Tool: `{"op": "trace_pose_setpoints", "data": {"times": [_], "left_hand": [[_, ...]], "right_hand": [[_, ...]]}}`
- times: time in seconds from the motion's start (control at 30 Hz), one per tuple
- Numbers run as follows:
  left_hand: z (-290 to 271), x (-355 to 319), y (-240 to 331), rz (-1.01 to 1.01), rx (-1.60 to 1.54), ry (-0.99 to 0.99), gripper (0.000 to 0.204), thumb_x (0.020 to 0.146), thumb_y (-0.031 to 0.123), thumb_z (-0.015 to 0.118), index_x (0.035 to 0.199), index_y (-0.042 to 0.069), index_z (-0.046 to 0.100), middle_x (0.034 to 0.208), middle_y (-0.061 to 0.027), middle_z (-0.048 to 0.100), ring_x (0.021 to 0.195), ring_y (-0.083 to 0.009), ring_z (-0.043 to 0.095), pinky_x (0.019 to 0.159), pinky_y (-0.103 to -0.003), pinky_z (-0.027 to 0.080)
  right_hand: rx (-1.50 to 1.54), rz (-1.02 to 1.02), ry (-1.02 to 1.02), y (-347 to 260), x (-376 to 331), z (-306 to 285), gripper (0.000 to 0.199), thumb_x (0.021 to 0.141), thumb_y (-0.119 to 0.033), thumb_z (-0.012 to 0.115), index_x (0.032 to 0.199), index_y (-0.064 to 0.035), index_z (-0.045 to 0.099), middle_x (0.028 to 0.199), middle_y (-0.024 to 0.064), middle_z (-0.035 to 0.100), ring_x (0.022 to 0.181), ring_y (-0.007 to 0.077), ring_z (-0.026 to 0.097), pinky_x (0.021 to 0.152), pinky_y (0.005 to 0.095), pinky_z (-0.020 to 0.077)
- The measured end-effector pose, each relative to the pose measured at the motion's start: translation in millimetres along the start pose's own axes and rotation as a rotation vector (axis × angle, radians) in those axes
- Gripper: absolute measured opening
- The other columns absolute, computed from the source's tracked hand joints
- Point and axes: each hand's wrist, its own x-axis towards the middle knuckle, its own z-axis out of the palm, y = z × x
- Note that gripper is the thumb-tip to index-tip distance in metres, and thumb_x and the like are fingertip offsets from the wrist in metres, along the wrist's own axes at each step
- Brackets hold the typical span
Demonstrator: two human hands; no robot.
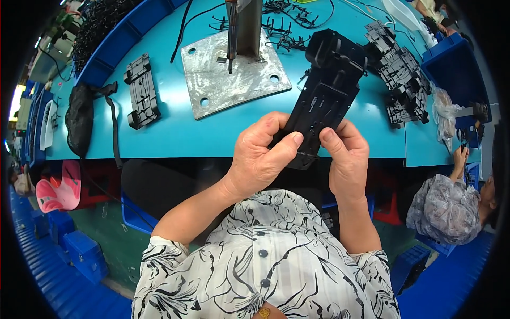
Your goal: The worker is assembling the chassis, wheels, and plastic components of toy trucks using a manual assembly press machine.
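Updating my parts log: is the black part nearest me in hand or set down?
In hand: left hand and right hand grip the black part at its near end, thumbs on its face.

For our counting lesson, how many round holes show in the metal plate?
3 in the plate: upper-left hole, lower-left hole, lower-right hole; the post may hide another.
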Motion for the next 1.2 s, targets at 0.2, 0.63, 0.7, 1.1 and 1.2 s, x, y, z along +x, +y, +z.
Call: {"op": "trace_pose_setpoints", "data": {"times": [0.2,0.63,0.7,1.1,1.2], "left_hand": [[-4.6,-1.2,-3.0,0.008,0.082,-0.019,0.006,0.088,0.004,0.058,0.093,0.0,0.058,0.082,0.0028,0.052,0.071,-0.0026,0.045,0.061,-0.019,0.041],[-10.2,0.0,-5.1,-0.033,0.026,-0.036,0.006,0.089,0.004,0.056,0.093,0.0,0.059,0.083,0.0023,0.05,0.072,-0.0029,0.045,0.063,-0.02,0.04],[-9.6,1.0,-4.5,-0.017,0.03,-0.038,0.006,0.089,0.004,0.056,0.092,0.0,0.059,0.083,0.0019,0.051,0.072,-0.0033,0.045,0.063,-0.02,0.04],[-6.0,3.5,8.3,0.131,0.177,0.023,0.006,0.088,0.003,0.057,0.092,-0.001,0.059,0.08,-0.0008,0.055,0.067,-0.0045,0.048,0.057,-0.022,0.042],[-8.7,6.9,2.8,0.153,0.18,0.071,0.005,0.088,0.002,0.057,0.09,-0.002,0.059,0.077,-0.0019,0.055,0.066,-0.0052,0.049,0.056,-0.023,0.042]], "right_hand": [[0.008,0.055,-0.04,-2.6,-0.9,6.8,0.019,0.085,-0.006,0.066,0.102,0.0008,0.063,0.096,0.0048,0.066,0.087,0.0098,0.059,0.082,0.0248,0.0446],[0.04,0.208,-0.067,-5.8,4.3,7.9,0.018,0.082,-0.004,0.065,0.1,0.0007,0.063,0.095,0.0057,0.066,0.087,0.0108,0.059,0.082,0.0264,0.0447],[0.048,0.212,-0.063,-4.8,5.1,7.7,0.018,0.082,-0.003,0.064,0.1,0.001,0.063,0.095,0.0057,0.066,0.087,0.0107,0.059,0.082,0.0262,0.0448],[-0.162,-0.097,-0.007,14.4,3.2,9.4,0.028,0.091,-0.013,0.061,0.113,0.002,0.054,0.102,0.006,0.062,0.086,0.0098,0.055,0.079,0.0246,0.0442],[-0.148,-0.183,0.1,12.0,3.0,12.3,0.026,0.091,-0.013,0.061,0.111,0.0029,0.055,0.101,0.0069,0.061,0.086,0.0102,0.055,0.079,0.0245,0.0446]]}}
